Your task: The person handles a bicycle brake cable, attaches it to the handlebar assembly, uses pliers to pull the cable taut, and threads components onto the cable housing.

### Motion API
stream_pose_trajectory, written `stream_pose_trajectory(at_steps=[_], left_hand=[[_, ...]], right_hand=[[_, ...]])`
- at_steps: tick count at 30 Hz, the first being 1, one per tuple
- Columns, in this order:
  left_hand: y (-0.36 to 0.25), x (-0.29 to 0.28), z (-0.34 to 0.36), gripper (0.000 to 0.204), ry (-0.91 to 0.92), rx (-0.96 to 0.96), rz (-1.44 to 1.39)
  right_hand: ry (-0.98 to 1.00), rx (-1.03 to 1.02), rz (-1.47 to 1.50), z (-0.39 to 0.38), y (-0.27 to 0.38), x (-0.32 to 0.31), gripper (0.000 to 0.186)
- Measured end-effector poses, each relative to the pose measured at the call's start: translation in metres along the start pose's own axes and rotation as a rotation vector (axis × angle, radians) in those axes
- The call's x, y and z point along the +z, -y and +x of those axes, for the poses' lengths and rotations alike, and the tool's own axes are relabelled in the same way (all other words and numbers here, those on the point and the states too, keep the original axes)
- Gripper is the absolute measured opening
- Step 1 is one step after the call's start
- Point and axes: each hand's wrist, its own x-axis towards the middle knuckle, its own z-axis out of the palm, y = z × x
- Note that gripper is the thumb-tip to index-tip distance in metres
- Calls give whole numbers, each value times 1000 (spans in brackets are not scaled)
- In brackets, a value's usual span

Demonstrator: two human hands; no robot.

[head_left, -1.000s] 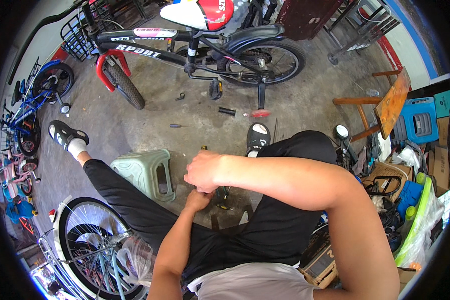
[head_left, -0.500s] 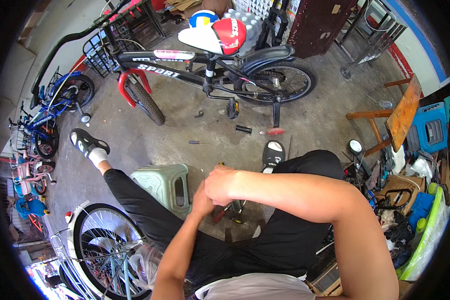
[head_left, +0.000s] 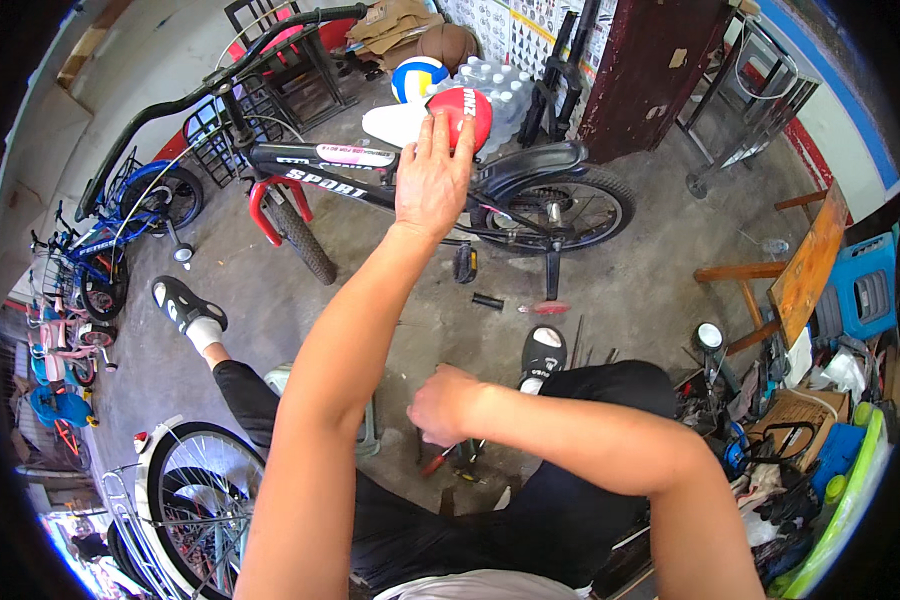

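A black child's bicycle [head_left: 300, 182] with a red fork stands across the floor ahead of me. My left hand [head_left: 433, 188] reaches to its red-and-white saddle [head_left: 455, 103]. The fingers are stretched out over the saddle's near side and seem to touch it. Nearer to me, above the floor between my legs, my right hand [head_left: 444, 404] is curled closed. Its fingertips are turned away, so anything inside is hidden. Just below it lies a red-handled tool [head_left: 434, 464] among other small tools. My left forearm covers most of a pale green stool [head_left: 369, 432].
A black tube-shaped piece [head_left: 488, 300] lies below the bicycle's pedal [head_left: 465, 264]. At lower left stands a spoked wheel [head_left: 175, 500]. A wooden stool [head_left: 808, 262] and cluttered goods line the right. Behind the saddle are a ball [head_left: 417, 78] and packed bottles [head_left: 510, 95].
My left hand has parted from my right hand and stretched forward to the saddle. The right hand stays low, near my lap. My view has tilted slightly upward.
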Motion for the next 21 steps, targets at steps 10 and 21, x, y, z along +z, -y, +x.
stream_pose_trajectory(at_steps=[10, 21], left_hand=[[57, 18, 90, 45, 222, 21, -124], [124, 72, 173, 47, 477, 69, -94]], right_hand=[[-109, -5, 6, -53, 12, 20, 23], [-256, -2, 128, -68, -32, 1, 31]])
